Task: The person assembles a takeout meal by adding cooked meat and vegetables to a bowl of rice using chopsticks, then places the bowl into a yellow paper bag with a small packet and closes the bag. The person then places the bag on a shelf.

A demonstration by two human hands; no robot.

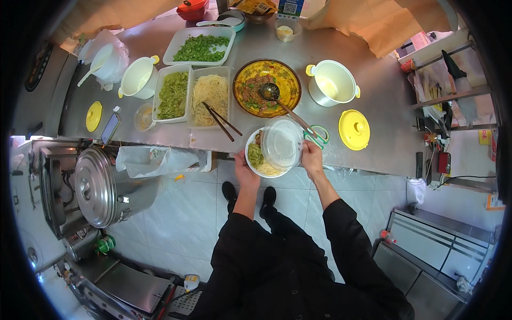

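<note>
White takeaway bowl [258,160] of noodles and greens held at steel counter's [373,106] front edge, left hand [244,169] clasped on its rim, clear lid [281,143] gripped over it by right hand [312,156], yellow dish [266,88] just behind

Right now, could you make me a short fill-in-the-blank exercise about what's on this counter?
1. The right hand holds a clear ____ over the white bowl.
2. The left hand grips the bowl's ____ side.
3. The ladle rests in the ____ dish of meat.
4. The chopsticks lie across the tray of ____.

Missing words: lid; left; yellow; noodles
</note>
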